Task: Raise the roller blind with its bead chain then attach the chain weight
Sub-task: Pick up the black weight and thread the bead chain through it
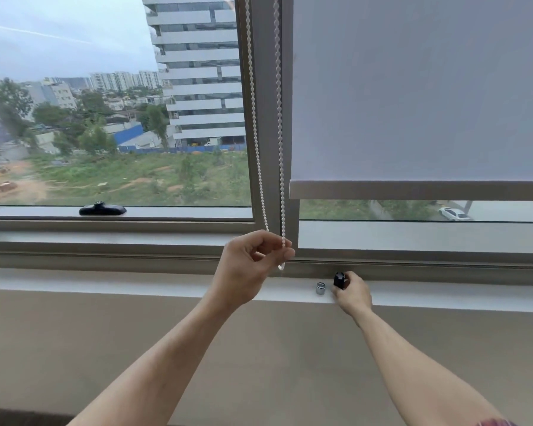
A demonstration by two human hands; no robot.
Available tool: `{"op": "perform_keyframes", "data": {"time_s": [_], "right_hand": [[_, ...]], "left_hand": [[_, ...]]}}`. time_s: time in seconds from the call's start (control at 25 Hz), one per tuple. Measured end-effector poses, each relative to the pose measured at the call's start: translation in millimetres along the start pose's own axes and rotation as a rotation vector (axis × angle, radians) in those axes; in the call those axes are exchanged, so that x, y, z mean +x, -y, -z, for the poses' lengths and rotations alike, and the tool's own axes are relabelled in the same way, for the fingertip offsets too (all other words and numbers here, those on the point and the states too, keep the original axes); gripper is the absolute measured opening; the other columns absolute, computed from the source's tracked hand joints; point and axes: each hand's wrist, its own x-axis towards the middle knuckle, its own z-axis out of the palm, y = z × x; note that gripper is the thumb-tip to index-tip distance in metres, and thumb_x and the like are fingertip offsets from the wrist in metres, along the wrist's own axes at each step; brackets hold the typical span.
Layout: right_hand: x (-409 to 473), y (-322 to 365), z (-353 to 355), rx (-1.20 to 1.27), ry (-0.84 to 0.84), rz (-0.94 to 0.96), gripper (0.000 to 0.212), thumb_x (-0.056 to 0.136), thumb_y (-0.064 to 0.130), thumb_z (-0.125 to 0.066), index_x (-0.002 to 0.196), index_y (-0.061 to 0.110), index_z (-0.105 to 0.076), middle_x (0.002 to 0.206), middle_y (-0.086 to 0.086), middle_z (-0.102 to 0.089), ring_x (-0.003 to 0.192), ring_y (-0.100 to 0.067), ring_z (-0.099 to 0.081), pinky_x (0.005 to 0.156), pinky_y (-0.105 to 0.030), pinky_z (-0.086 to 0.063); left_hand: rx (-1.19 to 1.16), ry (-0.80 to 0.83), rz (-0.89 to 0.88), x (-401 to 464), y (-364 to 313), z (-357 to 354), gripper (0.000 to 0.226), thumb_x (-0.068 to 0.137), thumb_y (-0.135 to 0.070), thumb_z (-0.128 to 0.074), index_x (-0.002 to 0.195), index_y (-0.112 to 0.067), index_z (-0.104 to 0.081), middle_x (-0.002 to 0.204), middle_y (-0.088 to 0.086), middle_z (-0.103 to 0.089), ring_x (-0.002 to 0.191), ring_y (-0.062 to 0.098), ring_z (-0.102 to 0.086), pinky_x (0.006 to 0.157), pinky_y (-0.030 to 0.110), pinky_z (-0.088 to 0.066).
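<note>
The white bead chain point(260, 167) hung in two strands down the window frame, its bottom loop pinched in the closed left hand point(249, 269). The pale grey roller blind point(419, 87) was almost fully down. The right hand point(353, 292) gripped a small black weight piece point(339, 279) on the white sill point(136, 282), beside a little silver cap point(320, 288).

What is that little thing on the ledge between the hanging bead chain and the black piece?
A small silver ring stands on the white sill, between the chain's loop and the black weight piece that the right hand grips. The head view shows it.
</note>
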Motion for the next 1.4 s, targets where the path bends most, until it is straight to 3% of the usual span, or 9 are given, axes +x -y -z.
{"op": "perform_keyframes", "data": {"time_s": [0.2, 0.4, 0.56, 0.64, 0.76, 0.88, 1.04, 1.16, 1.4], "right_hand": [[-10, 0, -1, 0.132, -0.068, 0.022, 0.014, 0.086, 0.013, -0.069, 0.097, 0.013, -0.061, 0.095, -0.011, -0.071, 0.093, -0.034, -0.063, 0.071, -0.031, -0.042], [-48, 38, 0, 0.384, -0.004, 0.178, 0.016, 0.090, 0.012, -0.069, 0.099, 0.013, -0.056, 0.095, -0.005, -0.069, 0.089, -0.025, -0.066, 0.072, -0.030, -0.047], [-87, 72, 6, 0.382, 0.073, 0.412, 0.017, 0.086, 0.013, -0.073, 0.096, 0.020, -0.061, 0.087, 0.004, -0.071, 0.079, -0.010, -0.067, 0.067, -0.011, -0.048], [-102, 83, 8, 0.356, 0.131, 0.486, 0.021, 0.085, 0.013, -0.075, 0.097, 0.025, -0.062, 0.087, 0.008, -0.072, 0.080, -0.006, -0.068, 0.070, -0.012, -0.050], [-117, 93, 10, 0.338, 0.214, 0.513, 0.027, 0.085, 0.014, -0.074, 0.099, 0.035, -0.064, 0.086, 0.009, -0.072, 0.083, -0.013, -0.069, 0.075, -0.022, -0.054], [-127, 98, 12, 0.382, 0.250, 0.513, 0.031, 0.085, 0.019, -0.073, 0.096, 0.046, -0.064, 0.082, 0.008, -0.072, 0.080, -0.014, -0.067, 0.073, -0.021, -0.049], [-133, 100, 14, 0.452, 0.290, 0.489, 0.027, 0.083, 0.024, -0.072, 0.106, 0.035, -0.066, 0.081, -0.004, -0.073, 0.074, -0.015, -0.065, 0.076, -0.032, -0.052], [-137, 100, 14, 0.483, 0.341, 0.479, 0.025, 0.085, 0.019, -0.072, 0.107, 0.029, -0.067, 0.084, 0.002, -0.073, 0.074, -0.010, -0.066, 0.083, -0.038, -0.055], [-146, 98, 11, 0.519, 0.405, 0.492, 0.019, 0.088, 0.010, -0.071, 0.104, 0.018, -0.067, 0.085, 0.004, -0.070, 0.069, -0.008, -0.063, 0.069, -0.023, -0.052]], "left_hand": [[0.022, 0.003, 0.018, -4, 9, 0, 0.028, 0.078, -0.009, -0.079, 0.074, -0.035, -0.074, 0.077, -0.011, -0.076, 0.064, 0.008, -0.065, 0.064, 0.026, -0.054], [0.005, 0.001, 0.019, -8, 18, 1, 0.027, 0.077, -0.006, -0.080, 0.075, -0.032, -0.074, 0.078, -0.009, -0.076, 0.066, 0.008, -0.067, 0.063, 0.020, -0.053], [-0.036, -0.036, 0.018, -12, 23, 5, 0.024, 0.076, -0.013, -0.081, 0.076, -0.020, -0.059, 0.073, 0.002, -0.072, 0.063, 0.028, -0.067, 0.062, 0.034, -0.056], [-0.047, -0.050, 0.021, -13, 22, 7, 0.025, 0.076, -0.017, -0.080, 0.075, -0.020, -0.055, 0.073, 0.002, -0.071, 0.064, 0.035, -0.068, 0.063, 0.040, -0.058], [-0.040, -0.012, 0.013, -13, 20, 10, 0.016, 0.079, -0.015, -0.077, 0.082, -0.028, -0.067, 0.072, 0.001, -0.073, 0.067, 0.028, -0.072, 0.066, 0.036, -0.060], [-0.040, -0.003, 0.017, -15, 18, 13, 0.021, 0.083, -0.010, -0.075, 0.088, -0.030, -0.074, 0.072, 0.000, -0.075, 0.066, 0.018, -0.072, 0.068, 0.028, -0.059], [-0.036, -0.053, -0.006, -19, 13, 14, 0.024, 0.084, -0.009, -0.074, 0.088, -0.032, -0.075, 0.072, -0.001, -0.076, 0.065, 0.016, -0.073, 0.066, 0.020, -0.055], [-0.046, -0.107, -0.024, -20, 10, 16, 0.024, 0.085, -0.009, -0.073, 0.089, -0.032, -0.074, 0.075, -0.002, -0.076, 0.067, 0.017, -0.074, 0.066, 0.021, -0.057], [-0.027, -0.179, -0.060, -19, 9, 23, 0.017, 0.088, -0.008, -0.070, 0.097, -0.022, -0.072, 0.082, -0.003, -0.074, 0.071, 0.020, -0.075, 0.070, 0.033, -0.060]]}}
